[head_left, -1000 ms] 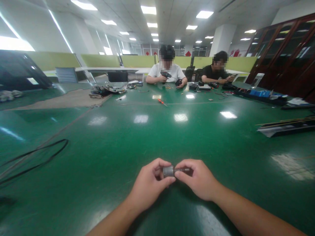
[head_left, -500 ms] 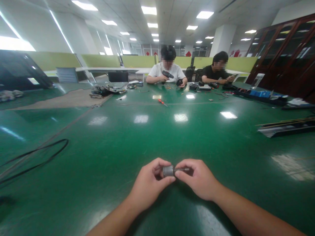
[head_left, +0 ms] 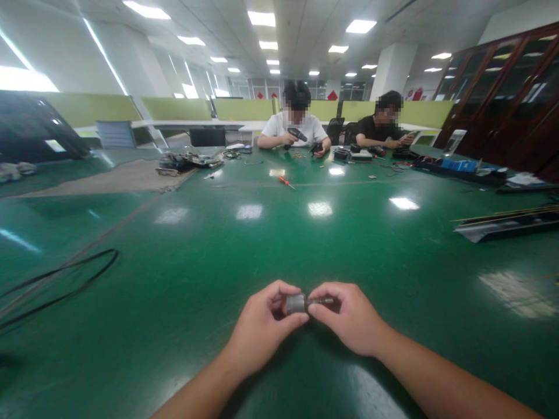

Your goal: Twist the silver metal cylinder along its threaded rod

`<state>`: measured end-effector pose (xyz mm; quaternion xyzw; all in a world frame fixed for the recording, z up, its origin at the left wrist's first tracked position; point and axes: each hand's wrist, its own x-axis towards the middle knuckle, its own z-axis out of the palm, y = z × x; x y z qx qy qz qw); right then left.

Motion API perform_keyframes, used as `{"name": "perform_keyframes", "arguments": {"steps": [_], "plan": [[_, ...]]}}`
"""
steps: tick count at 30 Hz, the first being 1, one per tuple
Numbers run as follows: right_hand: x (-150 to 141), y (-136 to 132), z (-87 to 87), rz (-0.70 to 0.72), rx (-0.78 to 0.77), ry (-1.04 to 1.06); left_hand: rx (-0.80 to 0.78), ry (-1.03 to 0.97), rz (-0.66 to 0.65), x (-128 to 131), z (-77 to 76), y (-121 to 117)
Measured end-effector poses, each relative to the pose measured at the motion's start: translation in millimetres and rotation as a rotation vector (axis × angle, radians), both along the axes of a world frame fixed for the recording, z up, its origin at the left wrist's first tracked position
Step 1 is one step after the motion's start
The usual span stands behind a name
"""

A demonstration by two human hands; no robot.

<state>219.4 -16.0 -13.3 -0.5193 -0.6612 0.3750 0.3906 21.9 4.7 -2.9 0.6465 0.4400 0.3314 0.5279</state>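
Low in the middle of the view, both my hands hold a grey metal cylinder with a thin shaft (head_left: 296,303), close above the green tabletop (head_left: 279,250). It lies sideways, the shaft pointing right, and has the look of a hole saw bit, though its left end is hidden. My left hand (head_left: 264,320) grips the cylinder body between thumb and fingers. Thumb and fingertips of my right hand (head_left: 349,317) pinch the shaft, whose tip shows inside the curl of the fingers.
A red-handled screwdriver (head_left: 286,182) lies farther out. Beyond it, one person (head_left: 293,125) holds a power drill (head_left: 297,134); another person (head_left: 379,125) sits to the right. A black cable (head_left: 94,273) loops at left, and a metal channel (head_left: 502,224) lies at right.
The whole view has shifted very slightly. Both hands keep the same grip on the metal cylinder and its shaft.
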Motion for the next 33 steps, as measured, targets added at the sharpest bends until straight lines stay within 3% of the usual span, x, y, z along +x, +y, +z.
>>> {"name": "perform_keyframes", "arguments": {"steps": [33], "plan": [[-0.6, 0.7, 0.0, 0.012, -0.03, 0.063, -0.009, -0.021, 0.021, 0.5, -0.7, 0.3]]}}
